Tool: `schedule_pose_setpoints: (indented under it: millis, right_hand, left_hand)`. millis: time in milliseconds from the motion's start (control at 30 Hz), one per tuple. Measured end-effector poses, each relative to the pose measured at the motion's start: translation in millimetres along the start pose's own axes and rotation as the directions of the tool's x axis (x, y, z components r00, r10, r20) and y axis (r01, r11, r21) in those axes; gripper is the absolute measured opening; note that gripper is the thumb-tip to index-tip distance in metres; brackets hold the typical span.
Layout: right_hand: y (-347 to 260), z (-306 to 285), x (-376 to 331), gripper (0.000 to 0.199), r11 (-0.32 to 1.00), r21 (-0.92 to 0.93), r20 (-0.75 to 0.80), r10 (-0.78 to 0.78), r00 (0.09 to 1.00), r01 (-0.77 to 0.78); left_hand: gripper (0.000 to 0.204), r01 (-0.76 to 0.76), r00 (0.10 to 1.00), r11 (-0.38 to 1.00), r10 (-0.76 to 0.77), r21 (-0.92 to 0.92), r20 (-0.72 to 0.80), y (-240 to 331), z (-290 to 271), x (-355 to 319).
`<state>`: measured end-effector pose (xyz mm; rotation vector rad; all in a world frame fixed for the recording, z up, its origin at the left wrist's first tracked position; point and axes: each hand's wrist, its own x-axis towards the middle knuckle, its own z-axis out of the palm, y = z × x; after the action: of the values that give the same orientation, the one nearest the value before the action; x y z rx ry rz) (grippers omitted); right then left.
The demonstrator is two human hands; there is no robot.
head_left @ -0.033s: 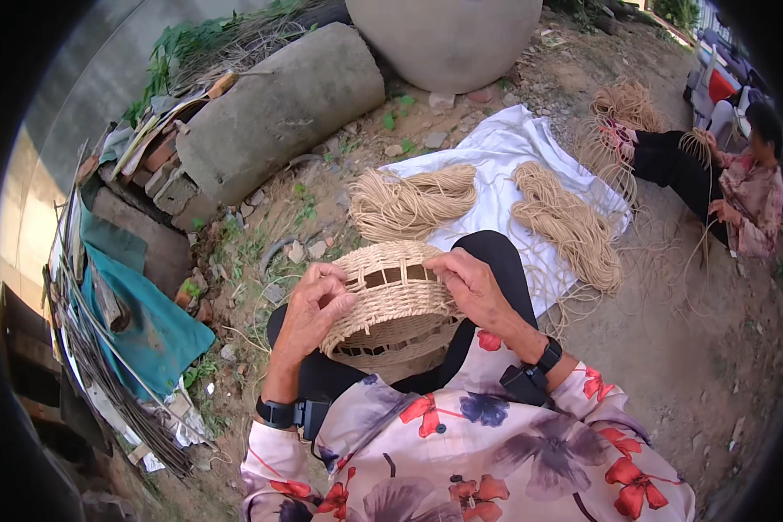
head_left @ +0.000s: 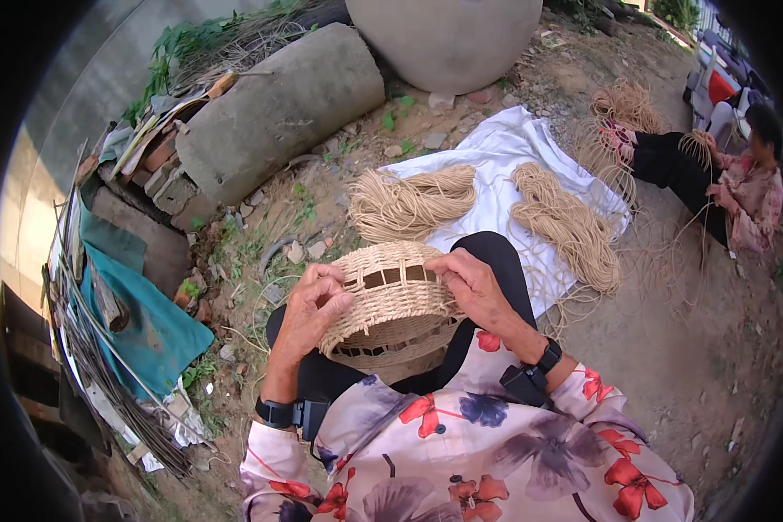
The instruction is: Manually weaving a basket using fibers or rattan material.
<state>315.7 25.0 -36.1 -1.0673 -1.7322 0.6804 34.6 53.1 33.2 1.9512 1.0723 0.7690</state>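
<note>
A round woven basket (head_left: 393, 301) of pale natural cord lies tilted on its side in my lap, its open mouth toward me. A band of open gaps with upright strands runs around its wall. My left hand (head_left: 310, 310) grips the basket's left side, fingers bent over the weave and thumb toward the gaps. On the opposite side, my right hand (head_left: 473, 285) pinches at the edge of the open band with thumb and forefinger. Whether a loose strand is between those fingertips is too small to tell.
Two bundles of tan cord, one left (head_left: 416, 200) and one right (head_left: 569, 224), lie on a white sheet (head_left: 506, 143). A concrete cylinder (head_left: 278, 109), a large round pot (head_left: 448, 39) and a teal cloth (head_left: 152, 317) stand around. At right, a person (head_left: 748, 196) sits with more cord.
My left hand and the basket's left side have shifted very slightly left. The seated person's hand at far right has moved a little.
</note>
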Motion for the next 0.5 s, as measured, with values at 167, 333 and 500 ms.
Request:
schedule_pose_setpoints:
  millis: [167, 333, 500]
  right_hand:
    - [-2.1, -4.4, -1.5, 0.026, 0.997, -0.077, 0.038, -0.027, 0.999, 0.029]
    - [-41.4, 15.0, 22.3, 0.022, 0.974, -0.139, 0.031, -0.174, 0.984, 0.176]
    - [-34.5, 21.4, 25.2, 0.022, 0.996, -0.013, 0.104, -0.082, 0.991, 0.083]
  left_hand:
    - [0.022, -0.012, 0.999, 0.999, 0.01, -0.047, -0.046, -7.0, -1.2, 0.4]
    - [0.02, 0.076, 0.996, 0.974, -0.083, -0.216, -0.025, 4.6, 0.9, -1.4]
    - [0.021, 0.264, 0.916, 0.964, -0.244, 0.022, -0.317, -23.7, -25.5, -19.3]
